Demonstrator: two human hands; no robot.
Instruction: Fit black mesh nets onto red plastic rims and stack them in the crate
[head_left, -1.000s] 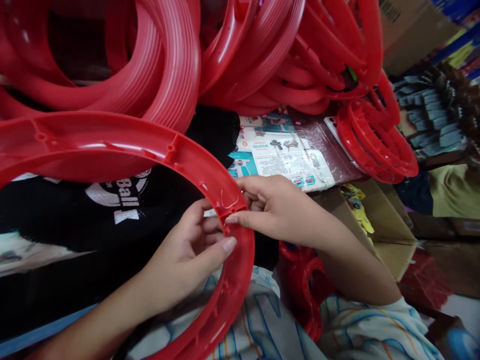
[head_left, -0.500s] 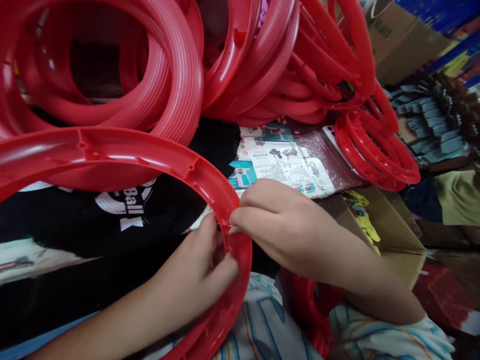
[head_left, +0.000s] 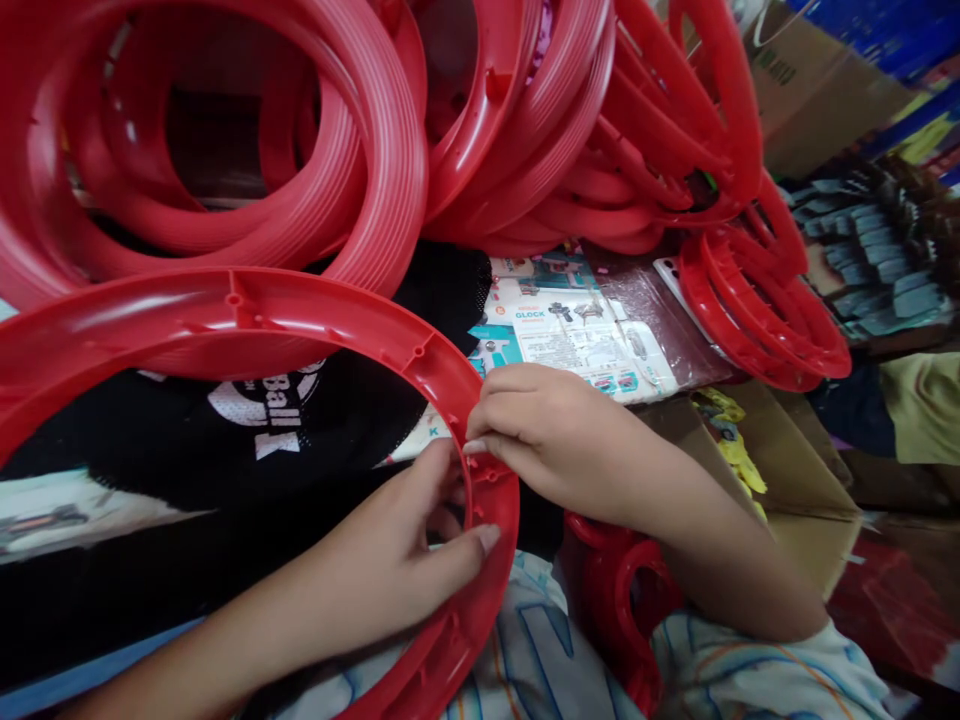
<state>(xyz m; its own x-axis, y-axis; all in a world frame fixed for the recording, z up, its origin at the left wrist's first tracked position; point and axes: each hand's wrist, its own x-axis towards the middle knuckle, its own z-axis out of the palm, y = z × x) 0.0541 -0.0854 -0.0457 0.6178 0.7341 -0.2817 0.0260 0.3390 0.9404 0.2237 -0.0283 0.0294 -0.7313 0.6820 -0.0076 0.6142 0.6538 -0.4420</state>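
A large red plastic ring (head_left: 330, 308) lies tilted in front of me, its hollow ribbed side with small round posts facing up. My left hand (head_left: 431, 540) grips the ring's inner edge at the right, thumb on the hollow side and fingers partly hidden behind the rim. Just above it, my right hand (head_left: 536, 435) has its fingers pinched together against the ring's channel. Whatever is between those fingertips is too small or hidden to make out.
More red rings (head_left: 390, 180) are piled at the back. A printed sheet (head_left: 585, 330) and a black cloth (head_left: 322, 430) lie on the table. To the right stands an open cardboard box (head_left: 802, 480) with yellow pieces; small red rings (head_left: 765, 310) sit above it.
The ring has turned or slid slightly to the right in view. The right fingertips have shifted a little on the channel, and the left thumb lies further right across the ring.
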